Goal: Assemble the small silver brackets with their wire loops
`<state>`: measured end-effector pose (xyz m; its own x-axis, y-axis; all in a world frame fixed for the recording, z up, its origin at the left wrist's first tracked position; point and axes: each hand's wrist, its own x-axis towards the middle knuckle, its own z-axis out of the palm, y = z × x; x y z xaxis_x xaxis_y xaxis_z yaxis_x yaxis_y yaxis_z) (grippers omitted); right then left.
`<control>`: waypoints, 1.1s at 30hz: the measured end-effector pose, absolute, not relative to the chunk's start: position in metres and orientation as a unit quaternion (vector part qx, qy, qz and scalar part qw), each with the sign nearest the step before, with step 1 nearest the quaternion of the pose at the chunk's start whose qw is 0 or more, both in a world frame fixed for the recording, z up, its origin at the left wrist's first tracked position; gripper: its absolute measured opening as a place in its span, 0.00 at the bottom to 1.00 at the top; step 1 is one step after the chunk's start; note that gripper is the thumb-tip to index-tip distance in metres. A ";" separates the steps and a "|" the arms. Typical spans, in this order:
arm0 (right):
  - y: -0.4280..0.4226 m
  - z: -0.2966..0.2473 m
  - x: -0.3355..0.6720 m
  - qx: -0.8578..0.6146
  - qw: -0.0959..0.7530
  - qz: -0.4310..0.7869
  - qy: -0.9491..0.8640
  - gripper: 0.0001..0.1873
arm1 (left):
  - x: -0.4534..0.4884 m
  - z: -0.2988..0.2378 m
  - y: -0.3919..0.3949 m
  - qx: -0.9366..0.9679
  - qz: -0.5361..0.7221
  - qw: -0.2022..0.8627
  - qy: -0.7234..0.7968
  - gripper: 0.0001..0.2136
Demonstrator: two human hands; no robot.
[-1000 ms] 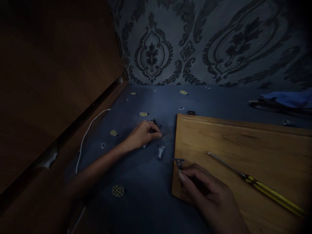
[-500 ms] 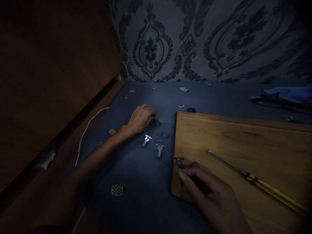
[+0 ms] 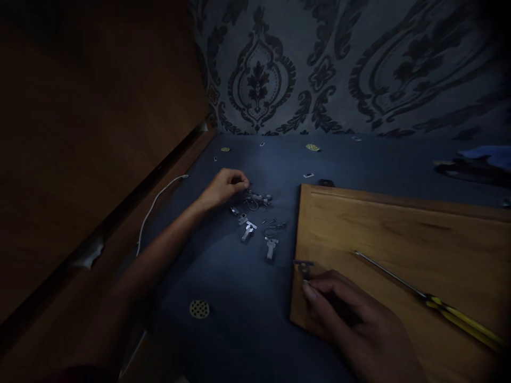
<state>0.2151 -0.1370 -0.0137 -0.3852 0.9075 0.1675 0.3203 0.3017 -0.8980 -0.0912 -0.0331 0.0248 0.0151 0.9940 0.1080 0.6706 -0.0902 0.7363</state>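
My right hand [image 3: 355, 319] pinches a small T-shaped metal bracket [image 3: 304, 266] between thumb and finger, over the left edge of a wooden panel [image 3: 383, 229]. My left hand [image 3: 227, 186] is closed at the fingertips beside a dark metal pile of hardware [image 3: 257, 198]; whatever it may hold is too small to make out. Between the hands, on the dark blue surface, lie a shiny T-shaped bracket [image 3: 249, 230] and another T-shaped bracket [image 3: 271, 247]. Several tiny screws [image 3: 272, 221] are scattered just above the second one.
A screwdriver [image 3: 439, 305] with a yellow and black handle rests on the panel. To the left runs a white cable [image 3: 155, 199] beside a large brown wooden board [image 3: 96, 122]. Yellow dotted patches [image 3: 199, 309] mark the blue surface. A blue cloth [image 3: 489, 155] lies far right.
My left hand has drawn back leftwards from the hardware pile, its fingers now pinched together. The right hand still holds its bracket over the panel. The whole view has shifted slightly.
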 end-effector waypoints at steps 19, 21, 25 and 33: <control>-0.073 0.021 0.178 -0.383 0.350 0.514 -0.683 0.23 | -0.076 0.034 -0.039 0.612 0.451 0.122 0.639 0.07; -0.058 0.021 0.166 -0.364 0.374 0.553 -0.650 0.20 | -0.074 0.036 -0.039 0.621 0.444 0.104 0.638 0.08; -0.031 0.015 0.141 -0.356 0.378 0.635 -0.572 0.30 | -0.070 0.037 -0.049 0.647 0.456 0.049 0.609 0.08; -0.008 -0.001 0.103 -0.331 0.320 0.666 -0.588 0.20 | -0.074 0.019 -0.056 0.764 0.331 -0.069 0.550 0.10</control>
